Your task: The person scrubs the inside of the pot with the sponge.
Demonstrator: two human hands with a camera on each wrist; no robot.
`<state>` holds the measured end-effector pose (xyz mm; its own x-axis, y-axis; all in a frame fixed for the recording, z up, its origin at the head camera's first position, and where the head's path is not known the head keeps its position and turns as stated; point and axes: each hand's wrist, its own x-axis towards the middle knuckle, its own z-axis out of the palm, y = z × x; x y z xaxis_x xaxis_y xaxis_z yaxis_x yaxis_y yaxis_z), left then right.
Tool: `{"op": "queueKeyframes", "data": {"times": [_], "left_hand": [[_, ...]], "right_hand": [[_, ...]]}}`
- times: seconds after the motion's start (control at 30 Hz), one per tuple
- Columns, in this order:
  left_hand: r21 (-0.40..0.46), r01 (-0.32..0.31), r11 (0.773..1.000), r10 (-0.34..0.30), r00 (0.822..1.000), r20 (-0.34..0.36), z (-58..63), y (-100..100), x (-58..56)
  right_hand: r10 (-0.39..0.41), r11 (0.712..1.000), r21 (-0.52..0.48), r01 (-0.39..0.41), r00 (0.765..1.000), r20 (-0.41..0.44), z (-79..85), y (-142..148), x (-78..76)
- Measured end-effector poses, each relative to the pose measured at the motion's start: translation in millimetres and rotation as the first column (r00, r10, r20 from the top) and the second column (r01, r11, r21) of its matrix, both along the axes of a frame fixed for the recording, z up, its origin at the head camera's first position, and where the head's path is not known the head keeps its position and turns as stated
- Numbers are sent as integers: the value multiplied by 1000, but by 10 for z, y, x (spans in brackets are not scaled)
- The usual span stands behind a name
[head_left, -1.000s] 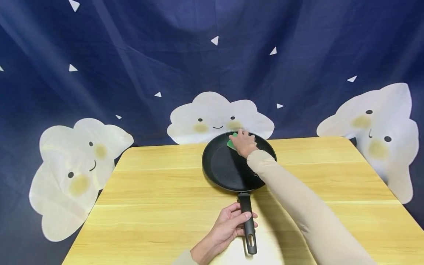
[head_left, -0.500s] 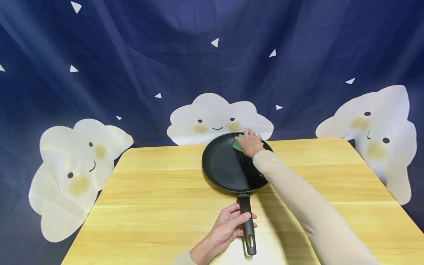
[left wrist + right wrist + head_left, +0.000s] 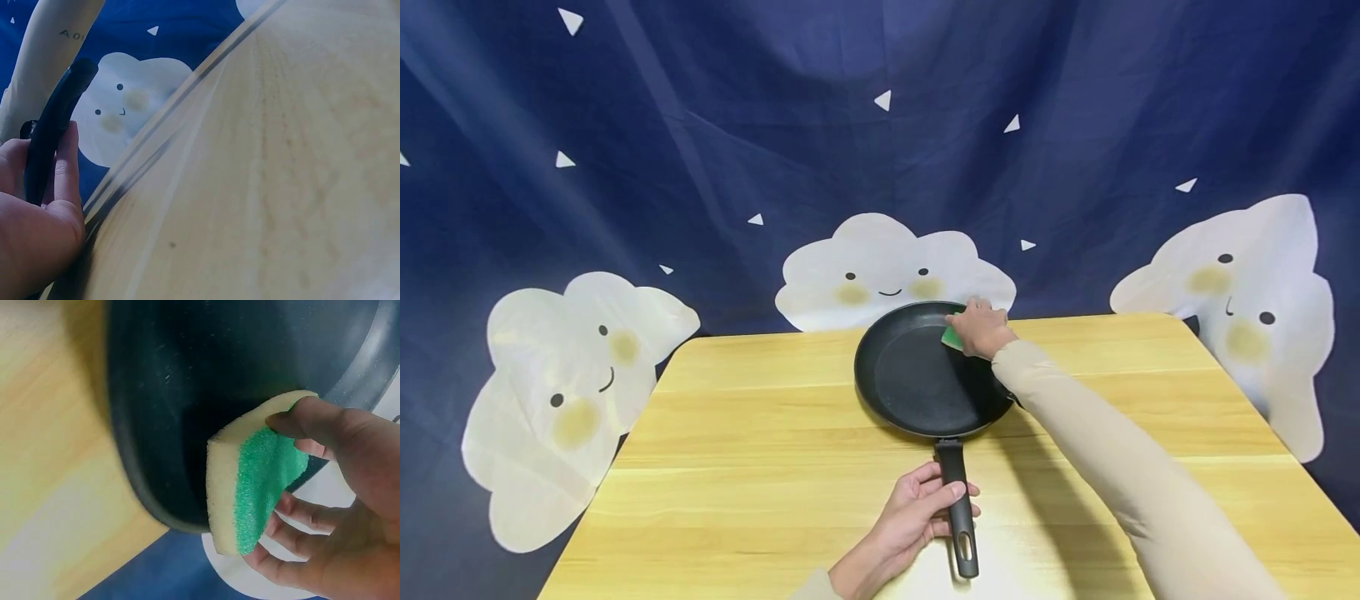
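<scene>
A black frying pan (image 3: 917, 379) is at the middle of the wooden table, its handle (image 3: 958, 517) pointing toward me. My left hand (image 3: 917, 508) grips that handle, thumb on top and fingers underneath; the left wrist view shows the handle (image 3: 53, 125) between thumb and fingers. My right hand (image 3: 981, 327) holds a sponge (image 3: 952, 338) at the pan's far right side. Up close in the right wrist view, the sponge (image 3: 250, 475) has a green scouring face and a cream foam side turned to the pan. Thumb and fingers pinch it, bending it slightly.
The wooden table (image 3: 737, 433) extends to both sides of the pan. Behind it hangs a dark blue curtain (image 3: 715, 108) printed with white smiling clouds and small triangles. My right sleeve (image 3: 1112, 458) crosses over the table's right half.
My right hand has slid the sponge rightward and slightly nearer along the pan's far side. The left hand keeps its hold on the handle, and the pan stays nearly in place.
</scene>
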<state>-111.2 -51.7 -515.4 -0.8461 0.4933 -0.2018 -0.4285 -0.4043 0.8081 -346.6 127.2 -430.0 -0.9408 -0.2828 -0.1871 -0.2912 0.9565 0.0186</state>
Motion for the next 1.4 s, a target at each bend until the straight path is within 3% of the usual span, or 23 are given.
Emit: {"op": "queueKeyframes", "data": {"times": [0.23, 0.6, 0.93, 1.4], "left_hand": [[-5, -1, 1000, 1, 1000, 6, 1, -3, -11], [-19, 1, 1000, 0, 1000, 5, 20, -5, -38], [-4, 5, 1000, -5, 1000, 15, -19, 8, -13], [3, 4, 1000, -4, 1000, 3, -36, -15, -13]], "right_hand": [[15, 1000, 16, -15, 1000, -3, -7, 74, 8], [76, 997, 20, -76, 997, -17, 40, 162, 160], [176, 984, -12, -177, 983, -49, 76, 308, 418], [218, 974, -78, -214, 975, 42, 133, 372, 592]]}}
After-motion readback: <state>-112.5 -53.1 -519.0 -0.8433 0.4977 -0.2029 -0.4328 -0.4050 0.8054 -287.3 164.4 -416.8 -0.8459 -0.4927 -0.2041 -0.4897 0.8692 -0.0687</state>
